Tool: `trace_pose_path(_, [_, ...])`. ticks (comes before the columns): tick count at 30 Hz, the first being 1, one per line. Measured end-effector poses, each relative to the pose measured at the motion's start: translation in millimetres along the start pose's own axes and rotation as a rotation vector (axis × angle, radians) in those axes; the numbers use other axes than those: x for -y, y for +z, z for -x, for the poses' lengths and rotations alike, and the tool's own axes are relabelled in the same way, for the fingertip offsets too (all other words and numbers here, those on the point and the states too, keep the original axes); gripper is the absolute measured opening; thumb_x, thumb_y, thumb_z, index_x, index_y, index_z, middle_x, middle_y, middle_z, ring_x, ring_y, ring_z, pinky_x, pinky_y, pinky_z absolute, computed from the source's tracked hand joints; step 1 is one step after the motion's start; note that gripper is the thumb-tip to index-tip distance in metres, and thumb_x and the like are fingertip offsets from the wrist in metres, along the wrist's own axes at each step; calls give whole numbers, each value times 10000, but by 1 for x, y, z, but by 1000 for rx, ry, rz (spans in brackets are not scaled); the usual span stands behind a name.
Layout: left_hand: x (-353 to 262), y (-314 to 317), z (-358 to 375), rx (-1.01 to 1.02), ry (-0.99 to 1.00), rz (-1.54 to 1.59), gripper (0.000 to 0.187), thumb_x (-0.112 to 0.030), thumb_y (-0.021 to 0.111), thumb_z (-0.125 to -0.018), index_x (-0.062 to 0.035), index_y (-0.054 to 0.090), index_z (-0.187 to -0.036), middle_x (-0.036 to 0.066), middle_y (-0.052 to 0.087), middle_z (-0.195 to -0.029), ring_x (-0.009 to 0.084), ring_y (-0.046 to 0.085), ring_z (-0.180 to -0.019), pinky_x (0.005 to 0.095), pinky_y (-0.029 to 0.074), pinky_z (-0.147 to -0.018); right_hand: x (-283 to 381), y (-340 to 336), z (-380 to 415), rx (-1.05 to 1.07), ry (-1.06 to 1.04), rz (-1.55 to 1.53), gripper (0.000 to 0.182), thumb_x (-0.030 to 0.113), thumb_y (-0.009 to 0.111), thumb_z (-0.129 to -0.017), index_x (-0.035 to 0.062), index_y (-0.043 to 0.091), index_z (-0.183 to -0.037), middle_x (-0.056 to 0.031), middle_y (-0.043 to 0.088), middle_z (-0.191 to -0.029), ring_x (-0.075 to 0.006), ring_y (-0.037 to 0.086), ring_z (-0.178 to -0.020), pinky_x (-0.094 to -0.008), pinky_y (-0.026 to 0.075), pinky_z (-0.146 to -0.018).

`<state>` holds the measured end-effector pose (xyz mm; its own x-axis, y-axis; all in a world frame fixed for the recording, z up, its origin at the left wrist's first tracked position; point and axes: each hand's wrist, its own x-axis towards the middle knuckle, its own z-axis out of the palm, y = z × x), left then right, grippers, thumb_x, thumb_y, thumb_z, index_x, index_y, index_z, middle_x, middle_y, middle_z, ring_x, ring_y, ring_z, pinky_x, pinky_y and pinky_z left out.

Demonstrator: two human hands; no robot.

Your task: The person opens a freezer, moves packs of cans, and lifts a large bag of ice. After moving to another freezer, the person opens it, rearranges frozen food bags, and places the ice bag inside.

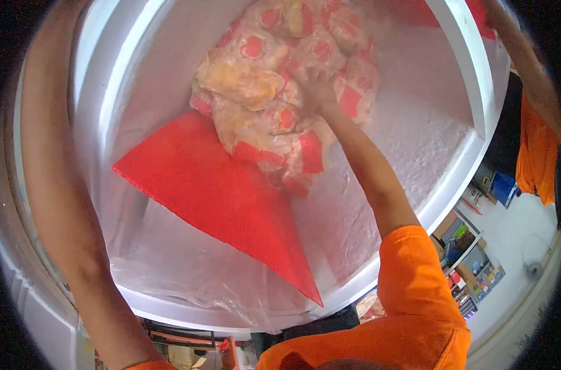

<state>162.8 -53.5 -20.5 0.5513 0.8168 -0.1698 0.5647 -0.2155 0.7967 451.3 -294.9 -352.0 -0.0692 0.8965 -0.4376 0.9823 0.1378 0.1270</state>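
Note:
My right hand (pixel 318 91) reaches down into a white chest freezer (pixel 416 160) and rests on a heap of whole chickens in clear plastic bags with red printing (pixel 292 139). Its fingers look spread against the bags, somewhat hazy, with nothing visibly gripped. Just left of it lies a yellowish bagged chicken (pixel 240 80). Below the heap a large red sheet (pixel 212 191) slants across the freezer, partly under the bags. My left arm runs up along the freezer's left side, and its hand is beyond the top of the view.
A pale rim (pixel 462 166) borders the freezer. Clear plastic film (pixel 212 302) hangs near the front edge. At right, another arm and orange clothing (pixel 535 148) show, perhaps a reflection. Shelves with small goods (pixel 478 271) stand at lower right.

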Motion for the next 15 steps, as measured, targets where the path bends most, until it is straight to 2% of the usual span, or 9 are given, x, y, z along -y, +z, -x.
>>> trace_pose_path(3, [1,-1,2,5,5,-4,670,-348,652,-840,89,513,-1329,241,546,-1336,319,488,-1275,384,348,-1109,7,-21,8,57,26,-51,1233,435,907,-549,422,169,-1537,-241,333,-1471,-502,363,-1318,-748,264,-1048])
trace_pose_path(4, [-1,1,7,9,5,0,673,-347,654,-840,89,512,-1331,239,547,-1336,318,488,-1274,382,348,-1108,6,-7,7,58,28,-53,1233,435,907,-549,422,169,-1537,-241,333,-1471,-502,363,-1318,-748,264,-1048])
trace_pose_path(6, [2,1,4,9,-2,-7,679,-347,657,-838,89,508,-1337,235,548,-1336,315,488,-1273,379,348,-1105,9,6,5,-150,48,2,1166,434,895,-579,392,221,-1529,-250,349,-1450,-510,378,-1296,-754,278,-1028])
trace_pose_path(10, [2,3,4,41,-6,49,708,-349,669,-823,94,493,-1347,232,547,-1333,306,499,-1253,369,357,-1089,10,1,12,-104,58,-71,1091,438,878,-605,364,279,-1514,-262,374,-1428,-513,410,-1260,-761,285,-1010])
trace_pose_path(11, [3,5,5,46,-2,66,713,-350,671,-820,95,491,-1348,233,547,-1333,305,502,-1249,368,358,-1087,9,17,9,-202,67,-4,1068,428,875,-611,359,298,-1507,-264,383,-1422,-515,422,-1248,-761,296,-996])
trace_pose_path(12, [2,12,8,-32,24,-18,728,-351,676,-812,94,483,-1354,234,547,-1329,303,508,-1242,363,359,-1084,11,15,8,-299,77,64,1046,418,872,-617,354,316,-1500,-266,392,-1415,-518,433,-1236,-761,306,-983])
trace_pose_path(14, [3,11,8,-109,49,-102,744,-352,682,-803,94,475,-1361,236,548,-1325,301,514,-1234,359,360,-1080,12,12,17,-251,101,-40,1052,418,871,-613,349,311,-1501,-268,396,-1413,-514,445,-1228,-749,324,-972])
trace_pose_path(15, [5,2,4,-19,15,6,758,-354,686,-796,95,466,-1366,239,547,-1324,303,516,-1233,359,364,-1078,14,1,23,-203,128,-141,1059,418,869,-609,344,307,-1503,-269,400,-1411,-509,456,-1220,-738,342,-962])
